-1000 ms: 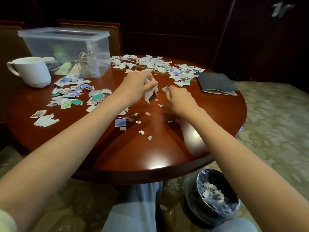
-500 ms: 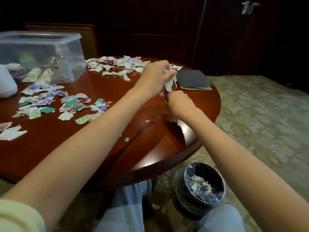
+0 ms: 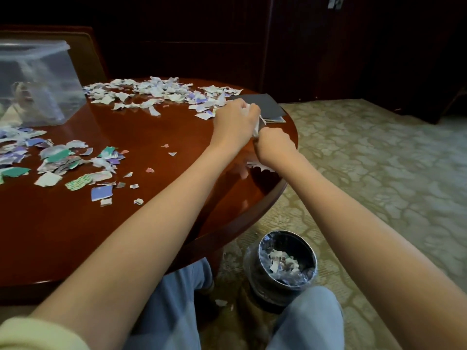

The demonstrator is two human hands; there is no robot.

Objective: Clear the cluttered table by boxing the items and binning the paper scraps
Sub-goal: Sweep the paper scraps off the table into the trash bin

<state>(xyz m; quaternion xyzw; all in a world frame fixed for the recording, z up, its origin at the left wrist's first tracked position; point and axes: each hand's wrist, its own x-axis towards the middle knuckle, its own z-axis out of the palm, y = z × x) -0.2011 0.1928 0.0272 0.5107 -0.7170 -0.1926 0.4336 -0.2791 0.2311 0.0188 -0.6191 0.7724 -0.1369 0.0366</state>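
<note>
White and coloured paper scraps [image 3: 161,90] are strewn over the far and left parts of the wooden table [image 3: 177,137]. Some are gripped in the left hand [image 3: 235,125]. The right hand [image 3: 274,147] is curled just below it, and whether anything's held can't be told. A dark notebook [image 3: 262,104] is seen right behind, a bin [image 3: 285,263] on the floor, and a clear box [image 3: 38,82] far left.
</note>
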